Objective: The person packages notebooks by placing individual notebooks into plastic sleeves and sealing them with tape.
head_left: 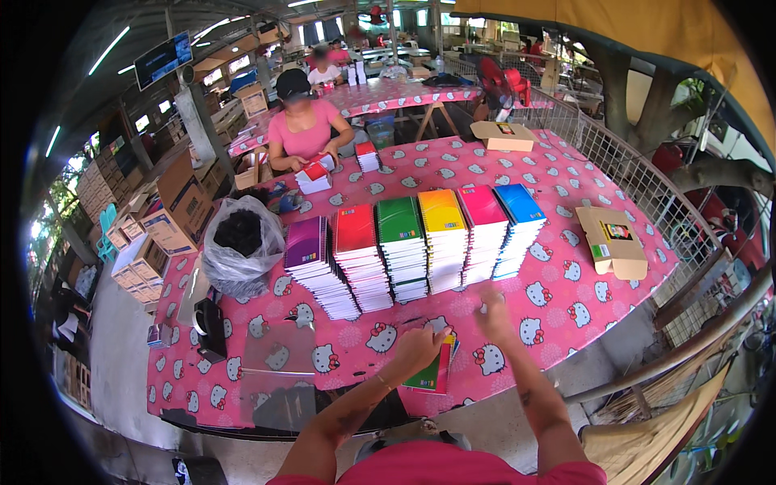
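Near the front edge of the table, my left hand (419,351) is closed on a few spiral notebooks (430,378), with green, pink, yellow and a bit of blue showing. My right hand (491,318) is just in front of the pink stack, its fingers too smeared to read. Ahead of both hands stands a row of spiral notebook stacks. From left to right come a purple stack (305,242), a red stack (354,229), a green stack (400,221), a yellow stack (441,212), a pink stack (482,207) and a blue stack (519,205).
A pink patterned cloth covers the table (558,295). On the left are a plastic bag (244,271) with dark contents, a black holder (211,330) and a clear sheet (279,356). An open carton (612,242) lies right. Across the table, a person (307,129) handles red notebooks.
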A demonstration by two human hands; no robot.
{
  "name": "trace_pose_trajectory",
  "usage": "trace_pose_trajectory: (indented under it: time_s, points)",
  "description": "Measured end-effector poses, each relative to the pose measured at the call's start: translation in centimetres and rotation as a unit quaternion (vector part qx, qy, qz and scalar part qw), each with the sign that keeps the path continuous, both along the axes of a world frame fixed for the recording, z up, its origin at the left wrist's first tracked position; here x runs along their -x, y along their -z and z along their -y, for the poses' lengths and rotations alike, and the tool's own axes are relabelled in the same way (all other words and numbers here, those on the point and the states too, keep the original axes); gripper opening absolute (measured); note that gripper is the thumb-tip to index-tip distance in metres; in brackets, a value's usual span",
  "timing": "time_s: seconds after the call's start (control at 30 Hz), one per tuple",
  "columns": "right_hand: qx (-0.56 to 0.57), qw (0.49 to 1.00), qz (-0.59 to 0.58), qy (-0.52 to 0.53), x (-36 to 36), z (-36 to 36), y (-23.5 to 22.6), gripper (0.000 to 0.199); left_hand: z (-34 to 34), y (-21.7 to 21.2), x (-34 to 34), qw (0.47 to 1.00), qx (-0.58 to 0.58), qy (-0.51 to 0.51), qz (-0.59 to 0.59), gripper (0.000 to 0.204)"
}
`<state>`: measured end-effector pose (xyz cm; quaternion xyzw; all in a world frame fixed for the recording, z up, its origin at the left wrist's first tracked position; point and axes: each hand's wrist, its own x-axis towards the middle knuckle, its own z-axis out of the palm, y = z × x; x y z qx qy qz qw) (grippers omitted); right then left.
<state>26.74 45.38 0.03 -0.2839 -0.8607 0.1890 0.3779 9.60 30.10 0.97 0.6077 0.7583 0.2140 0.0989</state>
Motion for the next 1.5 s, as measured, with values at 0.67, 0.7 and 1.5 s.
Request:
trace_pose_trajectory:
  time_s: [0.67,0.7,1.5]
  points:
    - [0.337,0.888,-0.212,-0.23,-0.4,5.6,0.4,0.039,4.3,-20.7,6.2,0.944,-0.301,-0.014,-0.132,0.011]
    - [0.324,0.905,-0.17,-0.217,-0.2,6.0,2.6,0.04,3.7,-20.1,5.3,0.964,-0.253,0.018,-0.076,0.015]
    - [0.434,0.873,-0.218,0.039,-0.4,10.7,9.2,0.03,5.8,-18.1,21.0,0.95,-0.26,-0.031,-0.171,0.027]
